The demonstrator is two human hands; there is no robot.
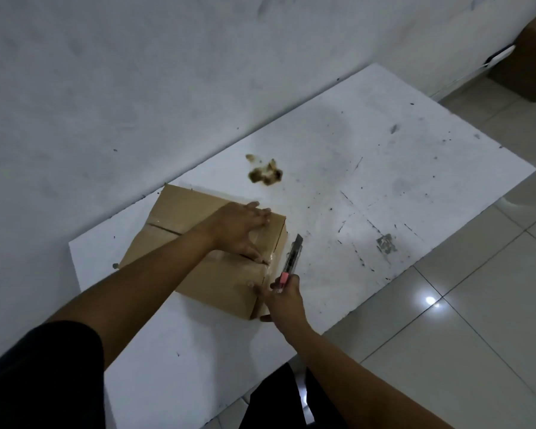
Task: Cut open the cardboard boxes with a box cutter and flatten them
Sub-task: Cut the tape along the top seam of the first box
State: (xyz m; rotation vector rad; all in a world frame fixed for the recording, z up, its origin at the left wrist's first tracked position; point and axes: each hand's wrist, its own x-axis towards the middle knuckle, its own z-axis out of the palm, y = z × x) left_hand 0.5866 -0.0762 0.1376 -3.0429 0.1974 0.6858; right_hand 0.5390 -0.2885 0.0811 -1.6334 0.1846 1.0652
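Left hand (240, 230) flat on box (180, 212) — right hand (283, 297) beside it grips cutter (291, 258).

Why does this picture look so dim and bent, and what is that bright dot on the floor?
Head view: the light is dim and bluish. The bright dot is a lamp's glare on the glossy floor tiles. The wide lens bows the white board and the wall line. The left hand looks slightly soft, while the box cutter in the right hand beside the cardboard box stays fairly clear.

box (180, 218): matt brown cardboard | tape (262, 243): glossy | floor tiles (477, 320): glossy
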